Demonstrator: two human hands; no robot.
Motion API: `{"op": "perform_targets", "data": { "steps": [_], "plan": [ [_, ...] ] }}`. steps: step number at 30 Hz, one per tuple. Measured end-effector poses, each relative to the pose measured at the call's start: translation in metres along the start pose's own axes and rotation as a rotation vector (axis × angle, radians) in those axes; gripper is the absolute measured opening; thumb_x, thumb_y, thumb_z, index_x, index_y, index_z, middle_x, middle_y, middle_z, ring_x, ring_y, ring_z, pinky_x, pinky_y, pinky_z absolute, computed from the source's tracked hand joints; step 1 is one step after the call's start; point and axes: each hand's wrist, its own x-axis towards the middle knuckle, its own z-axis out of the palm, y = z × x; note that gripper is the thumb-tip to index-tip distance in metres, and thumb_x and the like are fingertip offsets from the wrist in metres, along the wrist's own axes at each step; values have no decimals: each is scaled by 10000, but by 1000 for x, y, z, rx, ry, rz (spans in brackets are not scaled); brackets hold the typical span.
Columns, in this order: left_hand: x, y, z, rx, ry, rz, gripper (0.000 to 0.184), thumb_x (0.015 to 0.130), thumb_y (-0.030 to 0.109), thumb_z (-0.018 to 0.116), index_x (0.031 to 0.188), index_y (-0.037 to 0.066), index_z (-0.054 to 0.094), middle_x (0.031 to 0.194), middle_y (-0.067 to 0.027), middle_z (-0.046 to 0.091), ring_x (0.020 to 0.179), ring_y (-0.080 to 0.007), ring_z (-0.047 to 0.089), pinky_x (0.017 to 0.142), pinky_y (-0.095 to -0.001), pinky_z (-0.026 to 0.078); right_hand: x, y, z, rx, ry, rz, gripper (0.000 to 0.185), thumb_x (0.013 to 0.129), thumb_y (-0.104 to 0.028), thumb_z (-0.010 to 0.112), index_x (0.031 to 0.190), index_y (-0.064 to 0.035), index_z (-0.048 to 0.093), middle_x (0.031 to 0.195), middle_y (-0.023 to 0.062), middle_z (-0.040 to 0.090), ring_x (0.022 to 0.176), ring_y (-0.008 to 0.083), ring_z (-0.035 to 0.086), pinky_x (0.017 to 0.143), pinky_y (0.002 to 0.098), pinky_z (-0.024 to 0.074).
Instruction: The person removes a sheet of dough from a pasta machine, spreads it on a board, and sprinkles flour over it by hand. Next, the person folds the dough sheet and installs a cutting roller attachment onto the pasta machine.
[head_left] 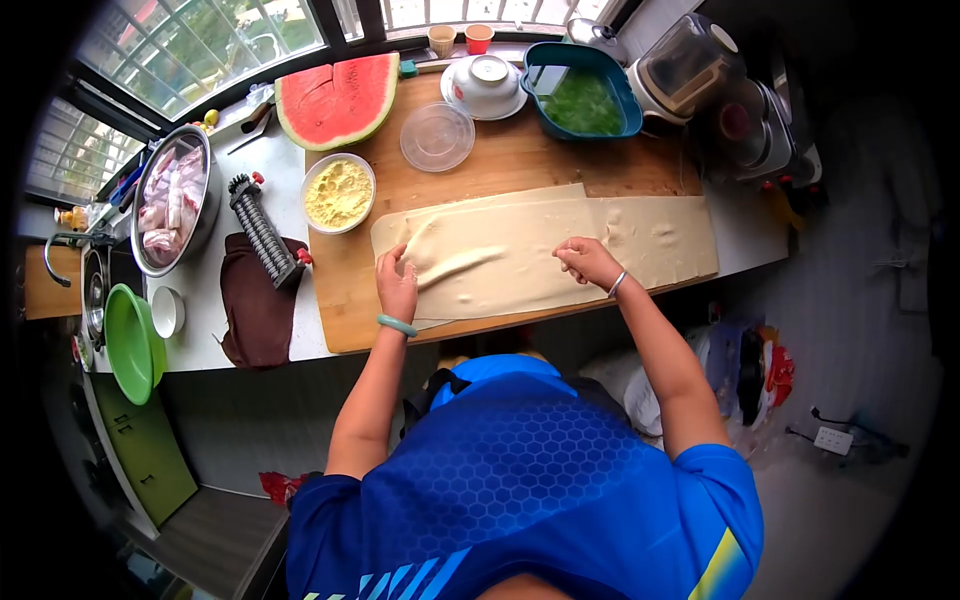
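Observation:
A long, pale sheet of dough (pixel 540 250) lies in layers on the wooden board (pixel 345 300), with a raised wrinkle near its left end. My left hand (pixel 397 283), below a green bangle, is at the dough's left end, fingers curved and apart. Over the dough's middle, my right hand (pixel 588 262) has its fingertips pinched together; whatever is between them, if anything, is too small to make out. A bowl of yellow flour (pixel 338 194) stands left of the dough, and a clear round lid (pixel 437 137) lies behind it.
Watermelon (pixel 338 100), an upturned white bowl (pixel 484 88) and a teal basin of greens (pixel 582 100) line the back. Left are a black roller tool (pixel 268 232), brown cloth (pixel 262 305), a metal bowl of meat (pixel 178 200) and a green basin (pixel 133 343). An appliance (pixel 690 70) stands right.

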Motion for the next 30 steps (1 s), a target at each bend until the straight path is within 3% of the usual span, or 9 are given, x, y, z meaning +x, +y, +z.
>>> {"op": "perform_targets", "data": {
  "steps": [2,6,8,11,15,18,22,26,30],
  "plan": [
    [0,-1,-10,73,12,19,328,742,-2,537,1069,2,509,1028,-123,525,977,-245,502,860,-328,394,11,-2,13,214,197,-195,175,832,-157,520,923,-13,562,662,54,545,451,59,444,376,193,365],
    [3,-2,-15,350,-54,102,343,721,77,583,1056,38,523,1052,-123,506,994,-280,474,863,-363,367,12,-44,62,98,-30,-61,195,831,-127,508,965,10,545,694,63,553,477,65,459,401,195,387],
    [1,-1,-14,473,-74,141,332,719,109,596,1041,57,532,1062,-118,496,1000,-286,462,855,-374,356,26,-38,81,194,-16,-298,207,826,-145,522,959,12,546,683,64,558,464,66,452,389,194,376],
    [9,-5,-14,558,-64,122,288,726,139,607,999,73,541,1011,-111,524,948,-279,485,837,-387,344,19,-18,54,137,132,-63,186,817,-175,539,882,-1,546,647,53,545,437,59,431,353,197,343],
    [20,-16,-15,302,-93,47,162,752,142,601,860,36,545,825,-115,558,784,-285,526,724,-373,399,-6,38,6,290,393,-135,161,815,-126,528,888,17,538,703,65,546,451,56,439,352,190,345],
    [32,-12,-13,6,-26,40,140,775,122,590,795,-8,542,765,-140,564,700,-265,537,617,-329,429,-14,61,-19,317,540,22,203,805,-86,524,972,29,533,725,71,560,499,77,473,422,186,404],
    [46,-37,-3,-34,20,-7,142,778,119,591,810,-15,556,766,-143,570,697,-235,544,627,-321,427,-4,49,59,168,154,-121,156,811,-89,506,907,28,546,653,65,551,457,73,452,384,206,387],
    [40,-51,-4,-46,10,-72,140,767,122,601,809,-7,568,743,-113,562,658,-197,523,607,-300,423,8,72,19,275,500,1,183,785,-59,535,939,40,549,656,62,552,452,76,462,386,201,393],
    [35,-50,-8,-38,-15,-113,124,760,115,603,811,4,579,740,-89,547,636,-154,497,587,-274,415,0,63,5,129,229,-8,185,795,-60,515,943,44,550,691,70,562,440,82,445,388,198,395]
  ]
}}
